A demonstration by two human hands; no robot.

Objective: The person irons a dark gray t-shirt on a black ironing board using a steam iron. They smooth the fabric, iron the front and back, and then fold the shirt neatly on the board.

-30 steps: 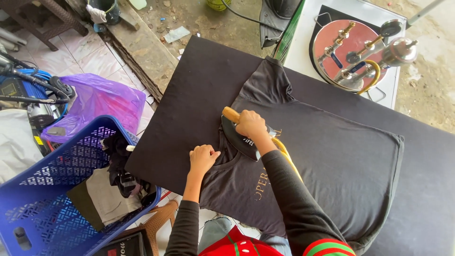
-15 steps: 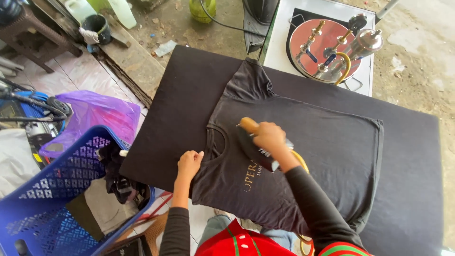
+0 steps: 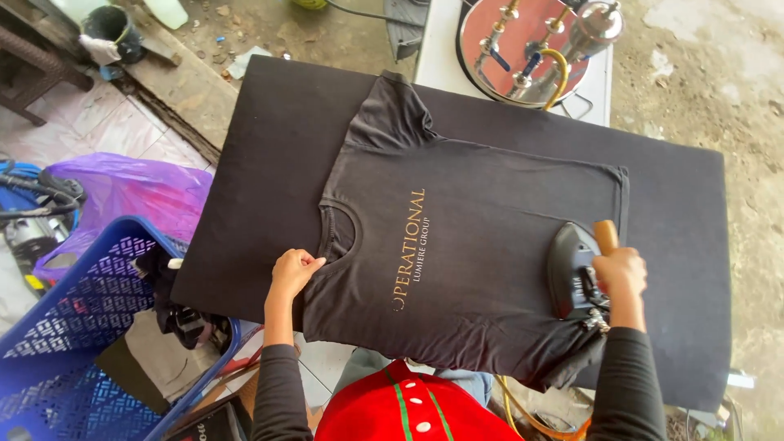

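A black T-shirt with gold lettering lies flat on a black padded ironing board, collar toward the left. My right hand grips the wooden handle of a dark iron, which rests on the shirt's hem end at the right. My left hand pinches the shirt's near shoulder just below the collar, holding the cloth taut. Both arms wear black sleeves.
A blue plastic laundry basket with dark clothes stands at lower left, a purple plastic bag behind it. A white table with a round metal boiler stands beyond the board. A yellow hose hangs below the board's near edge.
My right hand has slid the iron from near the collar across the chest to the hem end at the right. My left hand stays at the collar side of the shirt.
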